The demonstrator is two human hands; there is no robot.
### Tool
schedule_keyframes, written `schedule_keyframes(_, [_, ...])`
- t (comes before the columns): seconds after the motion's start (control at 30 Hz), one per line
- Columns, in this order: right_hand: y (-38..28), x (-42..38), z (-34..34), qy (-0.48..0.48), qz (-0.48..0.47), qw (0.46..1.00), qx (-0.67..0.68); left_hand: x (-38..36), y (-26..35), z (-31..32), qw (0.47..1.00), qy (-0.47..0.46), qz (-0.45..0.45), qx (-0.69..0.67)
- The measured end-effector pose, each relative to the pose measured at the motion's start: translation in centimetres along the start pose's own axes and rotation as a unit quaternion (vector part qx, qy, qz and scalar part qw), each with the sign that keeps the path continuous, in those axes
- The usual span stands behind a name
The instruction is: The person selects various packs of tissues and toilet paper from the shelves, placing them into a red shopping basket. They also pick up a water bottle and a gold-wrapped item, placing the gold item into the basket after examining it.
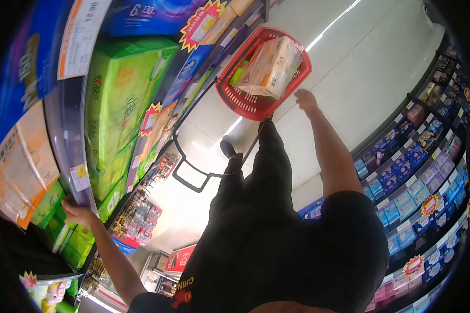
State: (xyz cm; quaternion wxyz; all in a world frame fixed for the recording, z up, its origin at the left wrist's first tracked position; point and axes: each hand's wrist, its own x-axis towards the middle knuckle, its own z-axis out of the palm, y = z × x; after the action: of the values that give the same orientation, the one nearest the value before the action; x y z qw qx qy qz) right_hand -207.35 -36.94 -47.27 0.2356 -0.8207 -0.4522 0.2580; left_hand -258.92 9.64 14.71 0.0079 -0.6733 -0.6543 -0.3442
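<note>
My left hand (78, 214) is at the shelf on the left, below a price rail, its fingers curled at the edge of a green tissue pack (81, 242); part of the grip is hidden. My right hand (305, 100) hangs beside the red shopping basket (263, 110), apart from its rim, with loosely bent fingers and nothing visible in them. Inside the basket lie a wrapped white-and-beige tissue pack (271, 68) and a small green item (238, 73). A black basket handle (193, 180) reaches back towards my legs.
Large green tissue packs (122, 99), blue packs (141, 15) and an orange-and-beige pack (23, 161) fill the left shelves. Across the aisle floor (350, 99), a curved shelf holds several rows of small blue and pink packets (402, 198). Starburst price signs (203, 23) jut out.
</note>
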Motion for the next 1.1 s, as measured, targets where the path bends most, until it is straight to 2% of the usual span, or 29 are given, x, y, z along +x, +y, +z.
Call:
schedule_keyframes(0.03, [0.2,1.0,0.0,-0.025,0.036,0.998,-0.048,-0.2,0.2,0.2,1.0,0.003,-0.015,-0.024])
schedule_keyframes(0.07, [-2.0,2.7,-2.4,-0.111,0.239,0.952,0.156,0.0,0.0,0.1,1.0,-0.001,-0.013,-0.023])
schedule_keyframes(0.1, [-5.2,4.8,-5.7,-0.119,0.455,0.831,0.298,0.1,-0.5,-0.2,1.0,-0.004,-0.012,-0.021])
schedule_keyframes(0.13, [-6.2,5.5,-6.1,-0.084,0.462,0.817,0.335,0.2,-0.8,-0.3,1.0,-0.006,-0.01,-0.02])
schedule_keyframes(0.17, [-6.8,6.0,-6.1,-0.049,0.468,0.8,0.371,-0.2,0.4,-0.2,0.998,-0.006,0.002,0.062])
schedule_keyframes(0.2, [-6.7,6.4,-5.4,-0.014,0.473,0.782,0.405,0.1,-0.1,-0.2,0.999,0.005,0.011,0.053])
schedule_keyframes(0.27, [-5.9,7.3,-3.6,0.006,0.435,0.786,0.44,0.6,-1.6,-0.6,0.999,0.027,0.028,0.036])
schedule_keyframes(0.33, [-6.8,8.5,-3.8,0.061,0.456,0.729,0.508,0.6,-1.5,-0.5,0.999,0.038,0.012,0.028])
schedule_keyframes(0.37, [-7.4,8.8,-4.4,0.079,0.443,0.729,0.516,0.5,-1.3,-0.4,0.999,0.045,0.003,0.023])
schedule_keyframes(0.47, [-4.9,9.9,-1.8,0.047,0.42,0.784,0.455,0.4,-1.0,-0.4,0.999,0.045,-0.026,0.009])
schedule_keyframes(0.57, [-7.6,10.9,-3.1,0.081,0.477,0.703,0.521,0.8,-1.5,-0.5,0.998,0.043,-0.052,-0.018])
schedule_keyframes(0.67, [-9.5,10.6,-4.1,0.135,0.437,0.643,0.613,-0.1,0.0,0.0,0.999,0.027,-0.011,0.012])
schedule_keyframes(0.77, [-9.8,9.3,-2.5,0.128,0.418,0.59,0.679,-0.2,-0.7,0.1,0.999,0.01,0.007,-0.047])
schedule_keyframes(0.83, [-13.3,7.6,-3.2,0.066,0.4,0.675,0.617,-0.4,-0.3,0.3,0.998,0.006,0.018,-0.061])
schedule_keyframes(0.87, [-14.9,7.2,-3.2,0.021,0.41,0.681,0.607,-0.3,-0.7,0.4,0.995,0.02,0.013,-0.092])
schedule_keyframes(0.9, [-16.8,6.4,-3.1,0.012,0.412,0.655,0.634,-0.4,-0.3,0.4,0.997,0.017,0.029,-0.063])
schedule_keyframes(0.93, [-18.0,6.0,-2.9,-0.027,0.438,0.669,0.6,-0.6,0.1,0.4,0.998,0.014,0.044,-0.034])
schedule_keyframes(1.0, [-21.8,4.0,-4.5,-0.063,0.374,0.708,0.595,-0.4,-1.0,0.4,0.996,0.017,0.057,-0.064])
schedule_keyframes(1.07, [-25.3,2.5,-6.4,-0.095,0.347,0.718,0.596,-0.8,-0.6,0.7,0.995,0.027,0.052,-0.086])
schedule_keyframes(1.1, [-26.9,1.9,-8.0,-0.143,0.355,0.706,0.596,-1.1,0.3,0.7,0.995,0.029,0.067,-0.062])
